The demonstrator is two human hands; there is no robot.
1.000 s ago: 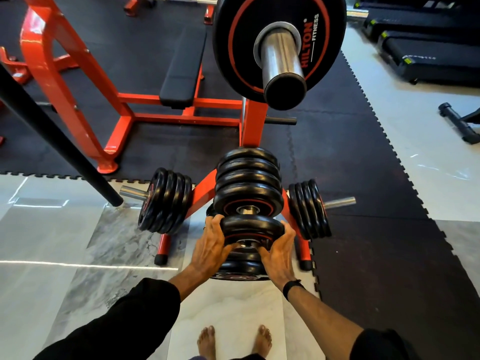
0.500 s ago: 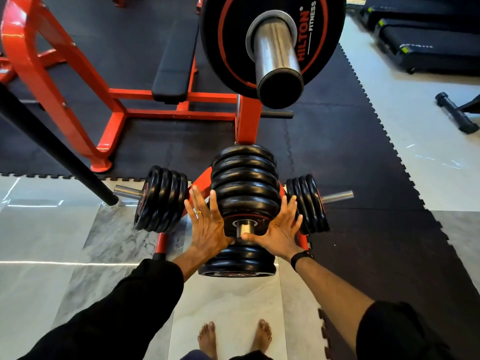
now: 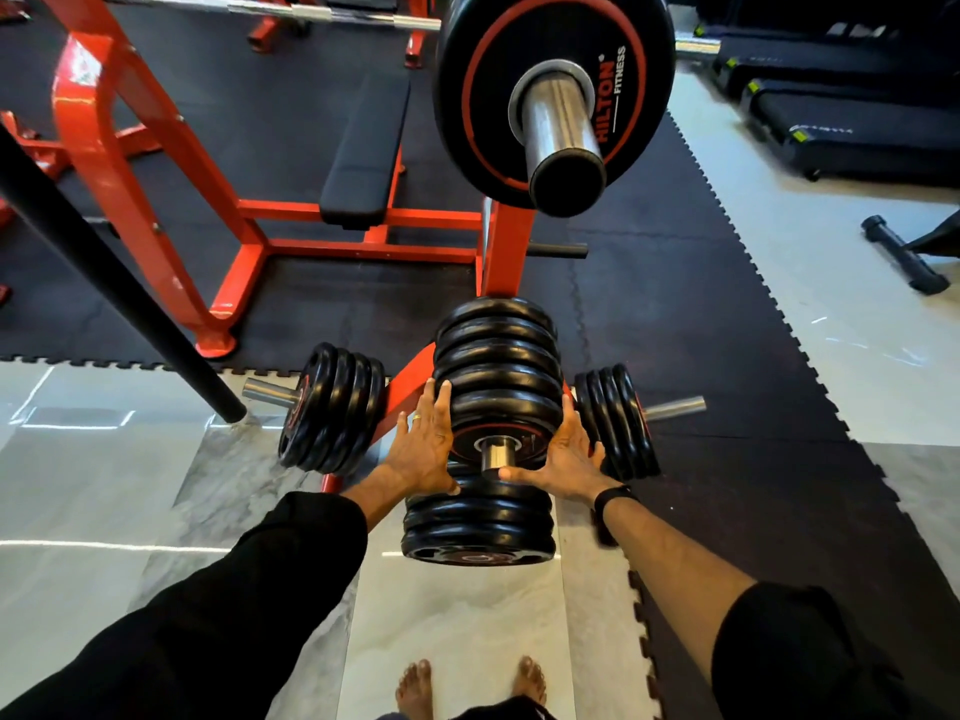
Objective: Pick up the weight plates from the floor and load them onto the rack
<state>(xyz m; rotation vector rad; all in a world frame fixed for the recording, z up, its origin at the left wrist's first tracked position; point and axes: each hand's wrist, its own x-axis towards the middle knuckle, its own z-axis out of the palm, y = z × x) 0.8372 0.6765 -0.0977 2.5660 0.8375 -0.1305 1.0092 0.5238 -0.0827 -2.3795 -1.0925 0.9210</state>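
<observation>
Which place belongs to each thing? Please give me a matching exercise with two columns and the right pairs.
Things:
1. left hand
2. big plate on the barbell
3. stack of plates on the floor
4. black bench pad

Places:
A. lying flat on the marble tiles
B. top of the picture, around a steel sleeve
C. inside the red frame
D. flat against the left side of the plates on the middle peg

Pairs: 1-D, 2-B, 3-A, 4-C

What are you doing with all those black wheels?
A person is putting weight plates away. Both hands, left hand and right hand, lie flat and open against the sides of the plates on the rack's middle peg. More plates sit stacked just below, nearer the bare feet.
</observation>
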